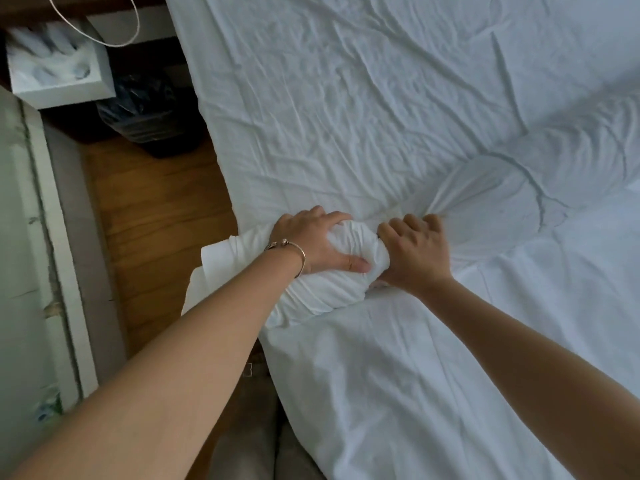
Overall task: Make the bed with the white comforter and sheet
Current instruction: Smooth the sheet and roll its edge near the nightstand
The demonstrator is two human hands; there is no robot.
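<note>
Both hands are bunching up white bedding at the left edge of the bed. The left hand (313, 242), with a thin bangle (294, 252) at the wrist, is curled over a gathered wad of white fabric (341, 271), thumb pressed into its folds; the right hand (414, 251) grips the same wad from the other side, fingers hooked into cloth that draws tight creases across the bed. This bunch appears to be the edge of the white comforter (485, 323), whose bulk covers the near and right part of the bed, while the wrinkled sheet (346, 98) lies bare over the far part of the mattress.

The step in hand looks like gathering the comforter's edge to pull or spread it. To do it well, I would keep both grips firm and level, lift the wad clear of the sheet so it does not drag the sheet into new wrinkles, then carry it straight up the bed rather than at a slant — a slanted pull would leave the side overhang uneven. A corner of fabric hangs off the bed's side above the wooden floor (156, 209); it should be taken up too.

Beside the bed stand a white moulded box (62, 74) and a dark bin with a plastic liner (152, 109). No brand, label or writing can be read anywhere.
</note>
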